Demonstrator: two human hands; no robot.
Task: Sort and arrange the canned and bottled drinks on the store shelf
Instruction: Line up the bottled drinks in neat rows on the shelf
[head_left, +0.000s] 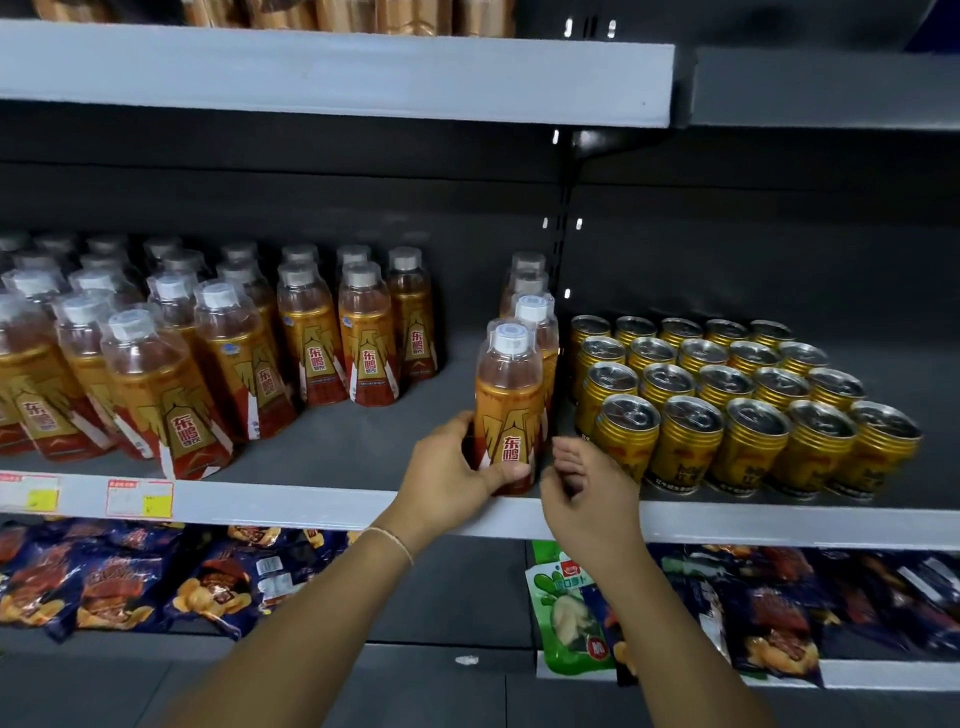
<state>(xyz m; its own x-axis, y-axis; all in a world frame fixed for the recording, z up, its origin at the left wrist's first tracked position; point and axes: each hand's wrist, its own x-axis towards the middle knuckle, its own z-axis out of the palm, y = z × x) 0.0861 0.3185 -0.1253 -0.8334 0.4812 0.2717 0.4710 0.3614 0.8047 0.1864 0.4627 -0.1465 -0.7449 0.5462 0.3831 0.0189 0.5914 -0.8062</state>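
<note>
A gold-and-red labelled drink bottle (506, 410) with a clear cap stands at the front edge of the grey shelf (332, 506). My left hand (457, 475) grips its lower part from the left, thumb across the label. Just right of the bottle, my right hand (582, 488) hovers with loosely curled fingers and holds nothing. Behind this bottle a single file of the same bottles (535, 312) runs toward the back. Several rows of matching bottles (218, 343) fill the shelf's left side. Gold cans (727, 405) stand in rows on the right.
A bare gap of shelf lies between the left bottle group and the bottle I hold. A shelf board (332, 78) hangs above. Snack bags (130, 577) lie on the lower shelf, with a green pouch (566, 613) under my right forearm. Price tags (139, 498) sit on the shelf edge.
</note>
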